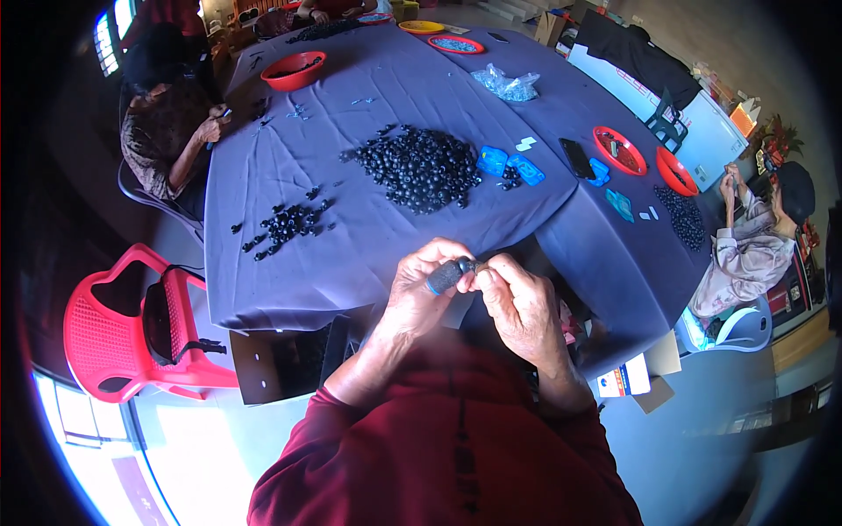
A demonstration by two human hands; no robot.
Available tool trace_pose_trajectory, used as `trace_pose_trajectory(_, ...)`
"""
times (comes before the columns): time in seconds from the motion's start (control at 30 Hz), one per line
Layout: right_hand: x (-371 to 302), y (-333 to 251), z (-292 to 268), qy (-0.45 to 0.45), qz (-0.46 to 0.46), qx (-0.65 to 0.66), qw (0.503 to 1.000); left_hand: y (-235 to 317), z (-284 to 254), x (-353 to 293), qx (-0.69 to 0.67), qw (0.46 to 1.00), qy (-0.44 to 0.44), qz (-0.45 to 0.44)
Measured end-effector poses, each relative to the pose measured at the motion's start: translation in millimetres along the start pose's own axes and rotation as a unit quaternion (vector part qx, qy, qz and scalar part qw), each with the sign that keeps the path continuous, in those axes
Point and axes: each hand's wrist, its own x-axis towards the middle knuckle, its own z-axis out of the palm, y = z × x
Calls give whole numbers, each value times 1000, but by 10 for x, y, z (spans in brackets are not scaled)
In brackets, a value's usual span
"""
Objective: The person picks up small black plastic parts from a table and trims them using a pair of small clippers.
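Observation:
My left hand [412, 294] is closed at the near edge of the table, its fingertips around a small round black part [464, 263]. A dark grey sleeve with a blue rim [443, 278] covers one of its digits. Right against it, my right hand [519, 307] is pinched at the same part; whatever lies between its fingertips is too small to make out. Beyond my hands is a large heap of glossy black parts [421, 167]. Farther left lies a smaller scatter of similar black parts [291, 224].
A purple-grey cloth [351, 254] covers the table. Blue containers [524, 169], a black phone [576, 158], a clear bag [507, 84] and red bowls [294, 81] rest on it. Co-workers [171, 123] sit around it. A pink chair [114, 307] and an open carton [281, 368] stand nearby.

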Motion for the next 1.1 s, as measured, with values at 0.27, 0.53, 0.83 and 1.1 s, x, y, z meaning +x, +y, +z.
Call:
trace_pose_trajectory(0.27, 15, -26, -6, 1, 5, -6, 1000, -7, -11, 12, 3, 1000, -3, 7)
trace_pose_trajectory(0.53, 24, -97, 5, -2, -1, -56, 998, -34, -39, 5, 96, 994, 42, 15)
trace_pose_trajectory(0.83, -4, -14, 65, 30, 32, 185, 982, -27, 7, 21, -53, 998, -33, -1)
trace_pose_trajectory(1.1, 64, -6, 82, 57, -18, 103, 993, 25, 41, -12, -14, 1000, -3, -7)
